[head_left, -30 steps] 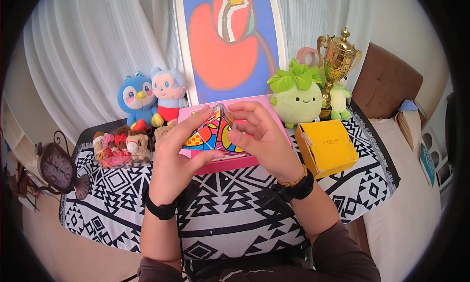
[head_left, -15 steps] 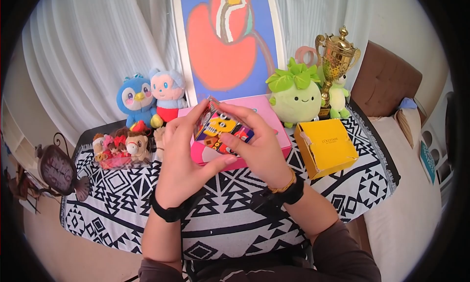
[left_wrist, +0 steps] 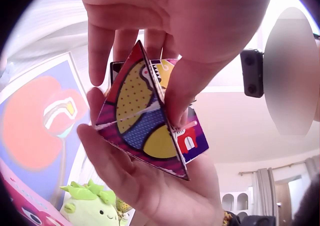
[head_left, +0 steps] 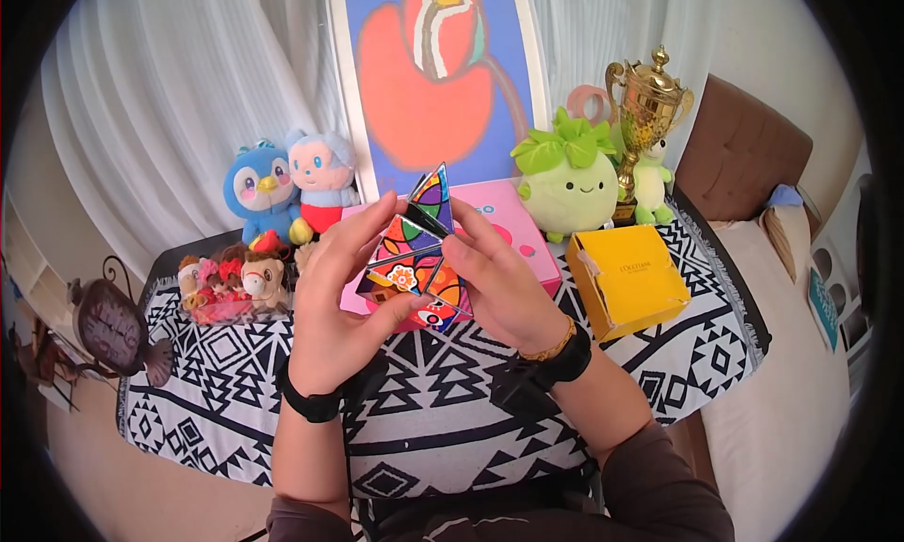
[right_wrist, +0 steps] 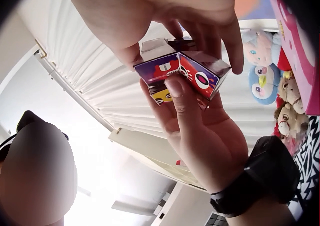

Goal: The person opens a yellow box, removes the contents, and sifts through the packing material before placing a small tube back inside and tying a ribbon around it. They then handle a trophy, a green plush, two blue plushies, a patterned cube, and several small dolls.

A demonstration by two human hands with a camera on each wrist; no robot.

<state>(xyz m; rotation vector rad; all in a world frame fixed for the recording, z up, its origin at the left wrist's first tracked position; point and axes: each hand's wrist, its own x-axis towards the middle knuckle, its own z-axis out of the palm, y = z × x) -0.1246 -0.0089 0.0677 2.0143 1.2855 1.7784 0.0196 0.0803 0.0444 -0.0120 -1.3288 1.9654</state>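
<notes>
A folding puzzle cube [head_left: 407,243] with bright cartoon patterns is held up between both hands, partly opened into angular, pointed pieces. My left hand [head_left: 334,302] grips its left side, thumb along the lower edge. On the other side my right hand [head_left: 504,288] pinches it, thumb on the near face. The left wrist view shows a triangular face of the puzzle cube [left_wrist: 137,118] with yellow, blue and purple patches. In the right wrist view, the left thumb presses the purple-and-red faces of the puzzle cube [right_wrist: 202,80]. Some far-side fingers are hidden behind it.
Behind the hands lies a pink box [head_left: 518,226] on a black-and-white patterned cloth [head_left: 443,401]. To the right are a yellow box [head_left: 631,283], a green plush [head_left: 570,189] and a gold trophy [head_left: 650,109]. Blue plush toys [head_left: 264,189] and small dolls [head_left: 231,283] sit left.
The puzzle cube has been turned and unfolded in the hands. From a more compact shape it now spreads into pointed sections with a gap between them. Both hands keep holding it.
</notes>
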